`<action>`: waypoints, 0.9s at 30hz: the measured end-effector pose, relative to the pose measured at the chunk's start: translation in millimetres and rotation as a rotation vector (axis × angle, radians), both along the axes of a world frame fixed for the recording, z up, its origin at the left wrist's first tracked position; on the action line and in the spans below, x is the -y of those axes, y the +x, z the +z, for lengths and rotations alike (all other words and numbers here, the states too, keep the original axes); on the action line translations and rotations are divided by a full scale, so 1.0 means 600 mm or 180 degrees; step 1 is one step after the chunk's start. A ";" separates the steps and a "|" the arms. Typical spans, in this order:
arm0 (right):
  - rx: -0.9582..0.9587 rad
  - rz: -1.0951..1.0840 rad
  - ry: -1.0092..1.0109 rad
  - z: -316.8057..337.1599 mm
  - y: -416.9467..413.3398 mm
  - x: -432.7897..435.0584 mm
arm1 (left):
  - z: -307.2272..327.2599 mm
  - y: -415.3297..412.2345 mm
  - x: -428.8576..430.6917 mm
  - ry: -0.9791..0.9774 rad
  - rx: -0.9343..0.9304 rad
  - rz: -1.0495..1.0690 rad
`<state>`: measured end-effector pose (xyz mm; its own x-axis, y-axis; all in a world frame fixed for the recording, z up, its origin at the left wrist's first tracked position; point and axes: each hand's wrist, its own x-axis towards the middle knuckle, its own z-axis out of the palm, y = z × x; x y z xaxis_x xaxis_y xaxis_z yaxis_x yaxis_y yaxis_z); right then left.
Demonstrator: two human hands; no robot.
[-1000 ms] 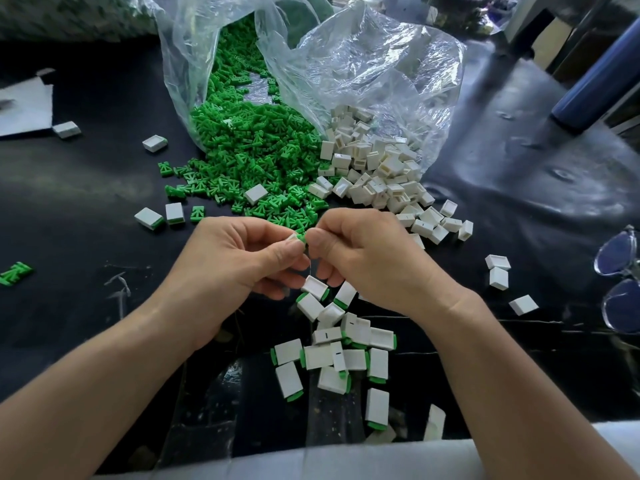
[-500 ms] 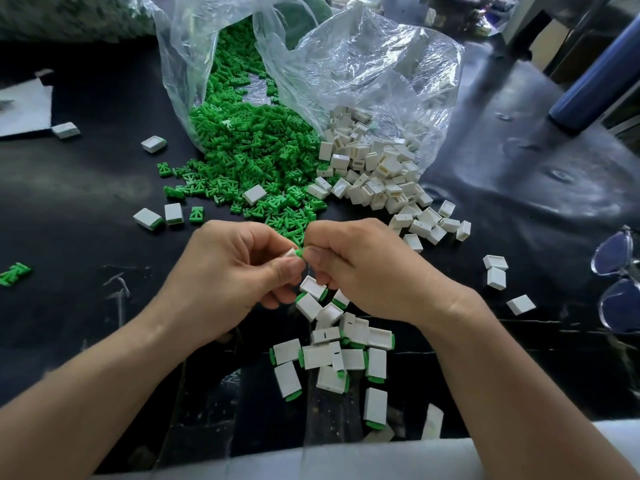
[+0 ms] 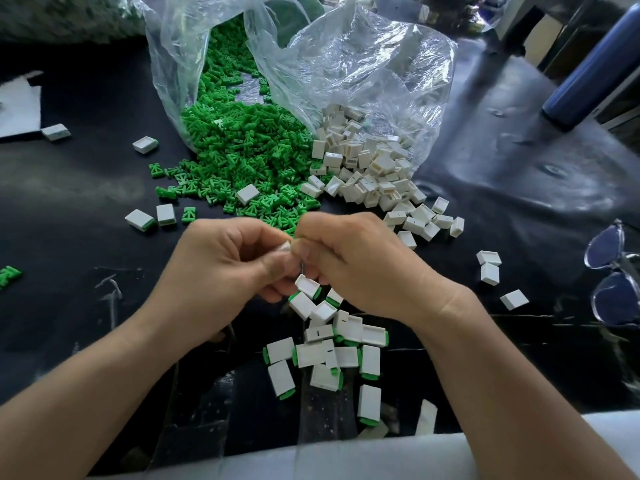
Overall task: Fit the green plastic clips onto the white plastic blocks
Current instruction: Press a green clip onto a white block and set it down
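Head view, entries listed from left of the hands to right of them.

1. Far left of the left hand: a few stray green plastic clips (image 3: 8, 273) lay on the black table covering (image 3: 86, 306). A white sheet (image 3: 17, 109) lay beyond them.
2. Just left of and beyond the left hand: two fitted blocks (image 3: 140, 219) lay side by side, with green showing at an edge.
3. Beyond both hands: a clear plastic bag (image 3: 363, 64) lay open. It spilled a heap of clips (image 3: 242, 150) on its left and a heap of white plastic blocks (image 3: 374, 174) on its right.
4. Left hand (image 3: 221, 268): fingers were curled, and thumb and forefinger pinched a single white block (image 3: 285, 245). Only a corner of it showed.
5. Right hand (image 3: 356, 268): fingers were curled and the thumb tip was closed against the same block. It met the left hand there.
6. Change: half a second before, a green tip showed between the thumbs. Now no green showed, and both hands had sunk slightly toward the body. Judged: the clip was pressed home or nearly so, and the piece was ready to join the pile.
7. Beneath the hands, on the body side: a pile of finished blocks (image 3: 329, 351) with green ends.
8. Right of the right hand: three loose unclipped blocks (image 3: 489, 266), then clear-framed spectacles (image 3: 616, 282). A blue cylinder (image 3: 588, 64) stood farther off.
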<state>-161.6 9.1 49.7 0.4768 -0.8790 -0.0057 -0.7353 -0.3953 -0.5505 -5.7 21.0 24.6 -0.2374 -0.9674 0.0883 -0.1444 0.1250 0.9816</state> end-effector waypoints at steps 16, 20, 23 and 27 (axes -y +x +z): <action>0.2630 -0.0178 0.2857 -0.005 0.024 0.001 | 0.012 -0.003 0.005 0.0212 -0.1087 0.0019; 0.2555 -0.0312 0.2681 -0.005 0.026 -0.003 | 0.015 -0.004 0.003 0.0135 -0.1129 -0.0106; 0.2520 -0.0468 0.2565 -0.008 0.028 -0.005 | 0.012 -0.005 0.003 0.0019 -0.1090 -0.0204; 0.2520 -0.0548 0.2508 -0.011 0.028 -0.003 | 0.007 -0.004 0.005 0.0020 -0.1128 -0.0229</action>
<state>-144.8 11.0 43.0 0.4654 -0.8182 -0.3375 -0.0799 0.3409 -0.9367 -7.9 18.0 29.0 -0.2605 -0.9501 0.1715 0.2140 0.1164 0.9699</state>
